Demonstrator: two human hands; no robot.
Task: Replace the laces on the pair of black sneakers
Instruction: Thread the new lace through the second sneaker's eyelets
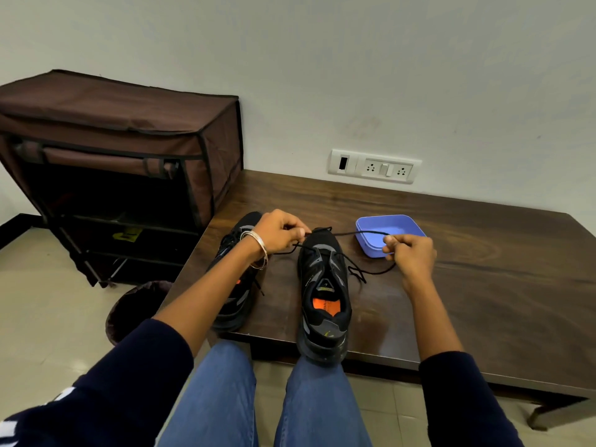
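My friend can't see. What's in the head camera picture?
Two hands pull a black lace at the toe end of a black sneaker on a dark wooden table: the left hand pinches one end, the right hand the other. A second sneaker and a blue dish sit alongside.

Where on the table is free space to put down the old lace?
Free: the wide table area right of the blue tray, and the far strip below the wall sockets. Crowded: between the two sneakers, where both hands hold the lace.
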